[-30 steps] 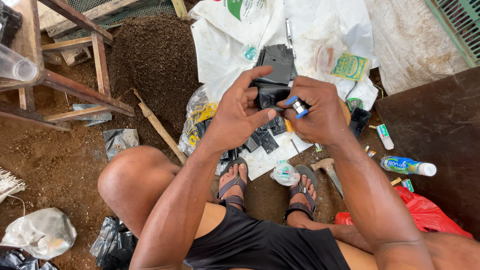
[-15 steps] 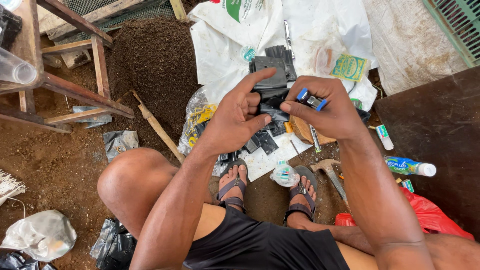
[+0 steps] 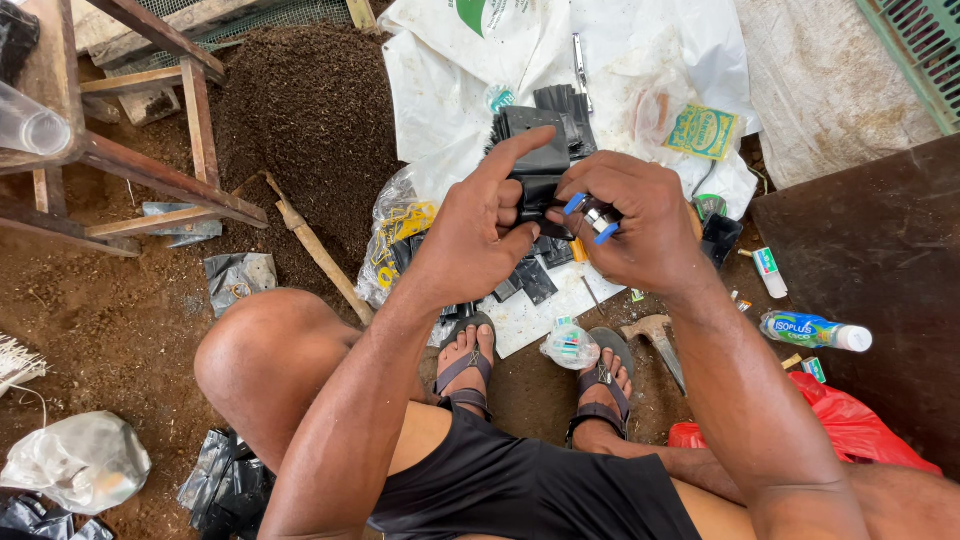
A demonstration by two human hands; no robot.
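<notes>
Above the white sheet (image 3: 640, 60), the left hand (image 3: 470, 235) pinched a folded black plastic bag (image 3: 535, 160); the right hand (image 3: 640, 225) gripped a small blue-handled stapler (image 3: 592, 213) against it.

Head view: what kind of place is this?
Likely an outdoor plant-nursery work spot: bare dirt floor, a soil heap, and black bags held in the left hand over white sacks.

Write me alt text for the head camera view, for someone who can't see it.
Seen from above, a seated person's left hand holds a folded black plastic bag while the right hand presses a small blue and silver stapler to it. Below lie white sheeting, a soil heap and sandalled feet.
</notes>
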